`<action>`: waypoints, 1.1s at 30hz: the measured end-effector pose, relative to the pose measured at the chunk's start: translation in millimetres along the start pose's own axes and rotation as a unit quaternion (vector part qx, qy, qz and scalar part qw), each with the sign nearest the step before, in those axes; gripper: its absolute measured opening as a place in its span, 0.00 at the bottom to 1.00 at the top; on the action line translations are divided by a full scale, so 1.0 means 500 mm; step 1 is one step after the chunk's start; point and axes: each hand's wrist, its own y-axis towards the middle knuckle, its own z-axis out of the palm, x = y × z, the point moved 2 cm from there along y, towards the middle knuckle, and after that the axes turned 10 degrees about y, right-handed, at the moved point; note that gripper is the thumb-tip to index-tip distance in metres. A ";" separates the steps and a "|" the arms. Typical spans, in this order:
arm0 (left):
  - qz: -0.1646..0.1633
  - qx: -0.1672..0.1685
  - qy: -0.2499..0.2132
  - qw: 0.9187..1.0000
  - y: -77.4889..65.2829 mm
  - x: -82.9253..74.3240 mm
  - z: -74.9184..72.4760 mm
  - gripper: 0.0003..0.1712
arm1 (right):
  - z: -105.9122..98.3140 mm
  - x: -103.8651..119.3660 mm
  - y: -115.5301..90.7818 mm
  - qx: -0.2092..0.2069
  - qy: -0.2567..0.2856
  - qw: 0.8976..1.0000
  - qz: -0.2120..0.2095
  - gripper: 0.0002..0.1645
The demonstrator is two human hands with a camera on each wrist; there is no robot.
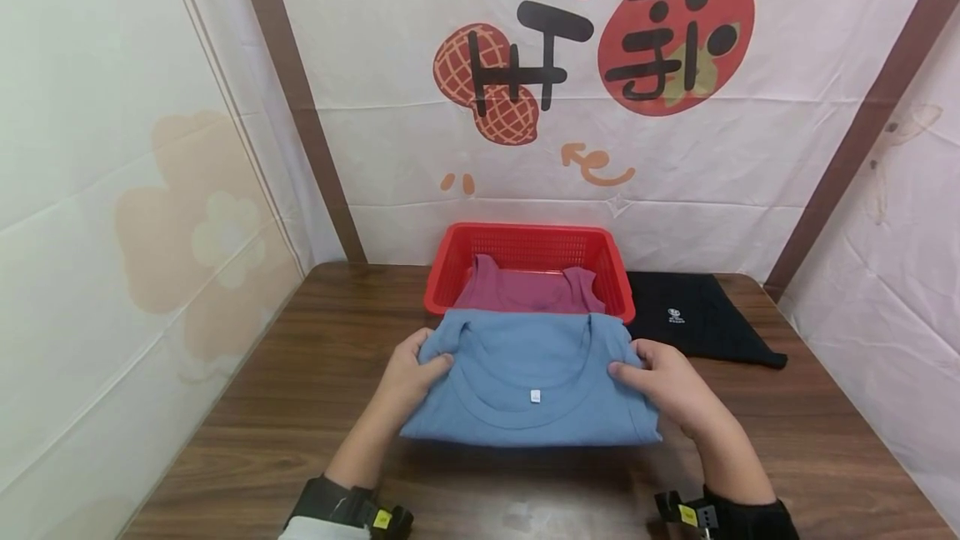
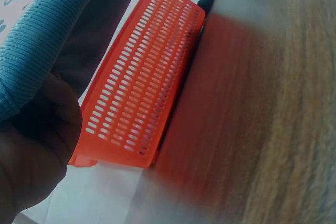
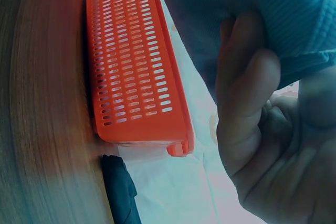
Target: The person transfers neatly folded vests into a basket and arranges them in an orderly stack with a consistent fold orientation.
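A folded blue shirt (image 1: 525, 357), its round neckline and small white label facing up, is held raised above the table. My left hand (image 1: 411, 373) grips its left edge with the thumb on top. At the right edge my right hand (image 1: 667, 382) pinches it the same way; curled fingers (image 3: 252, 72) show under the cloth in the right wrist view. Just beyond the shirt stands a red plastic basket (image 1: 617, 273) with slotted walls. Inside it lies a folded dark pink shirt (image 1: 525, 288), its near part hidden by the blue one.
A folded black garment (image 1: 697, 315) with a small white print lies right of the basket. The brown wooden table (image 1: 300, 390) ends at a printed white curtain (image 1: 390, 148) behind, with more white cloth (image 1: 112, 190) at the sides.
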 end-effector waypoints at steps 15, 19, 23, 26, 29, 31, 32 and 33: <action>-0.006 0.016 0.013 1.000 0.007 -0.023 -0.007 0.15 | -0.012 0.001 0.002 -0.020 0.033 0.999 -0.036 0.26; -0.013 0.017 0.016 1.000 0.020 -0.027 -0.009 0.16 | -0.013 -0.002 0.017 -0.022 0.036 0.998 -0.046 0.26; -0.018 0.021 0.014 1.000 0.030 -0.029 -0.013 0.17 | -0.014 -0.001 0.030 -0.025 0.036 0.998 -0.044 0.25; -0.015 0.025 0.015 0.999 0.038 -0.035 -0.019 0.17 | -0.018 0.002 0.038 -0.028 0.029 0.998 -0.040 0.26; -0.005 0.026 0.027 0.999 0.049 -0.042 -0.025 0.17 | -0.021 0.007 0.043 -0.030 0.028 0.999 -0.036 0.28; 0.000 0.027 0.037 0.999 0.055 -0.046 -0.030 0.17 | -0.022 0.011 0.046 -0.028 0.025 0.999 -0.038 0.29; 0.000 0.028 0.040 0.999 0.058 -0.047 -0.032 0.17 | -0.022 0.013 0.048 -0.028 0.024 0.999 -0.038 0.29; 0.000 0.029 0.042 0.999 0.061 -0.049 -0.034 0.18 | -0.022 0.015 0.050 -0.028 0.024 0.999 -0.037 0.30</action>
